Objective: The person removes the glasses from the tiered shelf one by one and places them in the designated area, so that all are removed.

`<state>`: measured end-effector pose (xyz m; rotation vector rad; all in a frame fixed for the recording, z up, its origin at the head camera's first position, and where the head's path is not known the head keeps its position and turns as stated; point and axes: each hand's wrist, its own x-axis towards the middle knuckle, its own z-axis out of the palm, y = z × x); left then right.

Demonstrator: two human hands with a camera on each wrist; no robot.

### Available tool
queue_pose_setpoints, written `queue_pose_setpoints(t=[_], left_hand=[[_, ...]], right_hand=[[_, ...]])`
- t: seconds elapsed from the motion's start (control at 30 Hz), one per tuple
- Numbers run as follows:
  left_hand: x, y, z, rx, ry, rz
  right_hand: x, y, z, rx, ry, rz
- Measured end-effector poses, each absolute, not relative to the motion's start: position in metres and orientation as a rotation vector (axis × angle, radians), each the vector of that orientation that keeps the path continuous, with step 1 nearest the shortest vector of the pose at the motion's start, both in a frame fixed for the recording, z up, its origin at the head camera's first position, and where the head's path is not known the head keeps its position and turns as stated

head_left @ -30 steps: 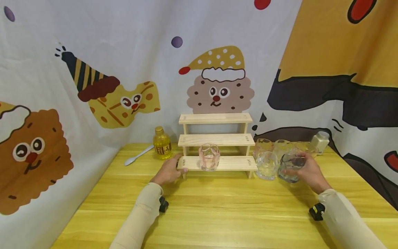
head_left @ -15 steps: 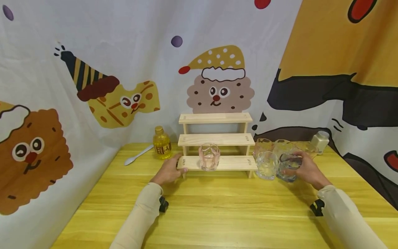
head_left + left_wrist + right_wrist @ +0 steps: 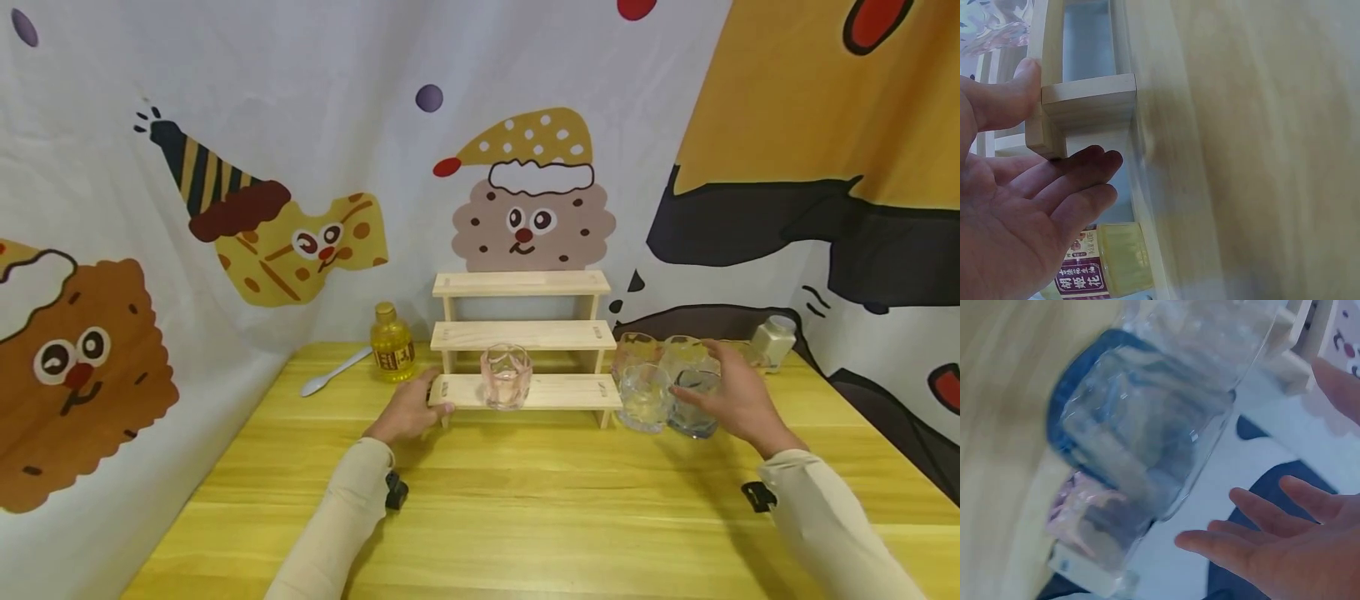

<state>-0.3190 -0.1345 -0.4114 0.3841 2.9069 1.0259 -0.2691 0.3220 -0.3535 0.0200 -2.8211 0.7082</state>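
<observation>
In the head view my left hand [image 3: 408, 408] holds the left end of the lowest step of a three-tier wooden shelf [image 3: 551, 393]. The left wrist view shows the thumb on top of the board and the fingers under its end. On that step stands a pinkish faceted glass [image 3: 506, 379]. My right hand [image 3: 738, 396] is beside a blue-grey glass [image 3: 693, 412] at the right, its fingers spread. In the right wrist view the glass [image 3: 1135, 419] stands on the table, apart from the fingers [image 3: 1216, 547].
Several other glasses, including a clear glass [image 3: 645, 400], stand close together right of the shelf. A small jar with a white lid [image 3: 772, 343] is behind them. Left of the shelf are a bottle of yellow oil [image 3: 392, 346] and a white spoon [image 3: 333, 374]. A printed curtain [image 3: 337, 108] hangs behind.
My right hand moved the blue-grey glass slightly left against the group of glasses, set it down and let go, fingers spreading apart. The left hand kept its hold on the shelf.
</observation>
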Motion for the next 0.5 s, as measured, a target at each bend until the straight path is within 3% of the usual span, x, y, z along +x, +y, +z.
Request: queue_pose_setpoints(t=[0.5], left_hand=[[-0.319,-0.133,-0.411,0.368,2.896,1.033]], right_hand=[[-0.267,0.251,-0.363,0.35,-2.597,0.721]])
